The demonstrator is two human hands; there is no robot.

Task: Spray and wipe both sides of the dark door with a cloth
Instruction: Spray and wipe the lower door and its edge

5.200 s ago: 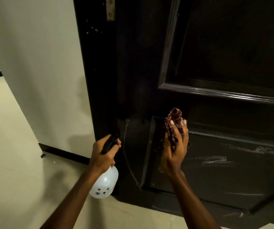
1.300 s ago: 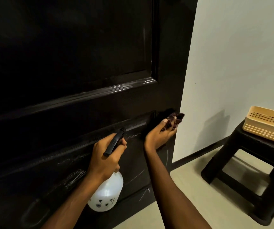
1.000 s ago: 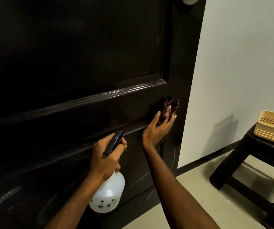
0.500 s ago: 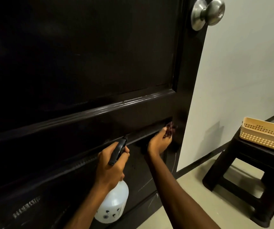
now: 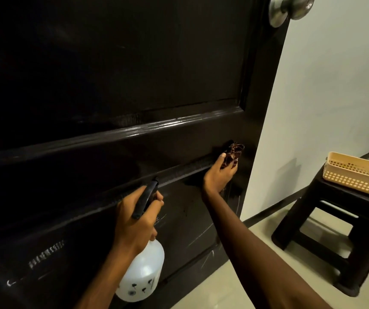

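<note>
the right hand (image 5: 219,173) held a bunched, dark patterned cloth (image 5: 234,152) against the dark door (image 5: 134,74), thumb and fingers curled round it. the cloth sat near the door's free edge, level with the top moulding of the lower panel. below and to its left, the left hand (image 5: 134,226) gripped the black trigger head of a white spray bottle (image 5: 143,273), close to the panel. a metal knob (image 5: 290,7) stood high on the door. to the right, a beige basket (image 5: 357,172) rested on a dark stool (image 5: 335,230).

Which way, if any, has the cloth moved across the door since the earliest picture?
Yes: rightward. The cloth went from the lower panel's hinge-side edge to its knob-side corner.
</note>
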